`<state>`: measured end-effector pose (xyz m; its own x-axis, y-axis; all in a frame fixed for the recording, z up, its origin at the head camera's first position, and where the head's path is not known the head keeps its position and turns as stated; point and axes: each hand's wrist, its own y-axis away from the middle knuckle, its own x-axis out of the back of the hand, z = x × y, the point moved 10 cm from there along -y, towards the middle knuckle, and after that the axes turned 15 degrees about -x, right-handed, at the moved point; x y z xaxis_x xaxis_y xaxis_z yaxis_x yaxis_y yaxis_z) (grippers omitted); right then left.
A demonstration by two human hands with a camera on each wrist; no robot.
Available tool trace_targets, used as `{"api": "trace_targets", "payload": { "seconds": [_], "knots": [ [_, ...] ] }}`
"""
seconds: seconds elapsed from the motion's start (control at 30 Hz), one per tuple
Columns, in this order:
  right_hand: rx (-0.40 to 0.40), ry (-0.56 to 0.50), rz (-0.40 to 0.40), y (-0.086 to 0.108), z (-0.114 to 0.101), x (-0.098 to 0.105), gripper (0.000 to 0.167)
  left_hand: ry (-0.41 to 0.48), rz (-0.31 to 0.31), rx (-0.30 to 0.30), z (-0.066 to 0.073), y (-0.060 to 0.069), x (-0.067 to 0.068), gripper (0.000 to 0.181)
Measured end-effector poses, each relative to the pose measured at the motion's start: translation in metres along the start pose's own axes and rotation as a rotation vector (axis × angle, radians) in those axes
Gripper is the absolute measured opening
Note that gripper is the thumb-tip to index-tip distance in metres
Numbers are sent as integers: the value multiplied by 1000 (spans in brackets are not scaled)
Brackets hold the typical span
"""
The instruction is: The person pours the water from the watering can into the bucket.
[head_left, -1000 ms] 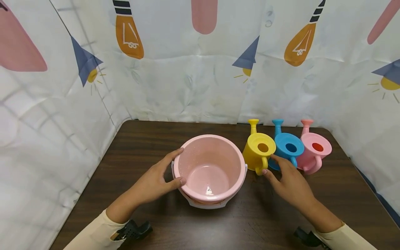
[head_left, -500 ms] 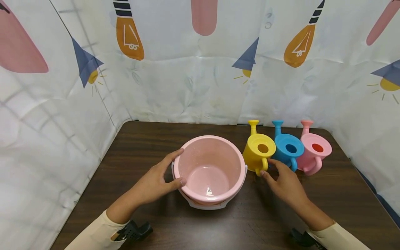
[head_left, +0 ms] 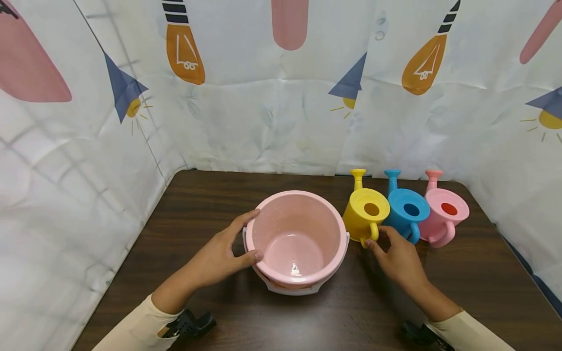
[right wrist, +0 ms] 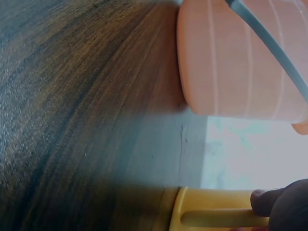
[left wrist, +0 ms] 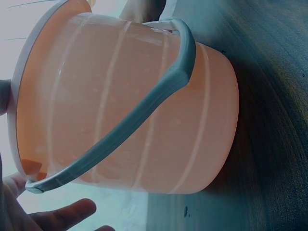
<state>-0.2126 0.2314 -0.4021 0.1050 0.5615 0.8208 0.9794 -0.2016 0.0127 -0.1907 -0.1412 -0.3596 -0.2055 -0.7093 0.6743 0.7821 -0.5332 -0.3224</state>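
Note:
A pink bucket (head_left: 291, 248) stands upright on the dark wooden table. My left hand (head_left: 217, 258) touches its left rim with thumb and fingertips spread; in the left wrist view some fingers of that hand (left wrist: 62, 216) lie extended beside the bucket (left wrist: 115, 96) and its grey-looking handle (left wrist: 134, 120). To the right of the bucket is a yellow watering can (head_left: 356, 219). My right hand (head_left: 404, 261) pinches its curved handle. In the right wrist view the thumb lies against the handle of the yellow can (right wrist: 211, 219), and other fingers are mostly hidden.
A blue watering can (head_left: 395, 214) and a pink watering can (head_left: 432, 222) stand in a row right of the yellow one. Behind the table (head_left: 197, 195) hangs a patterned white cloth (head_left: 246, 117), which also covers both sides.
My right hand has shifted left and down, away from the blue can, and its fingers have closed round the yellow can's handle. My left hand keeps its place on the bucket.

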Motion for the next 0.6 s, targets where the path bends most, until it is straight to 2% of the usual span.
{"api": "trace_targets", "payload": {
  "seconds": [0.2,0.6],
  "knots": [
    [-1,3,14,0,1,-3,47,-5,-3,6,-1,0,0,85],
    [-55,-51,27,1,6,-9,41,-18,-10,13,-2,1,-2,85]
  ]
}}
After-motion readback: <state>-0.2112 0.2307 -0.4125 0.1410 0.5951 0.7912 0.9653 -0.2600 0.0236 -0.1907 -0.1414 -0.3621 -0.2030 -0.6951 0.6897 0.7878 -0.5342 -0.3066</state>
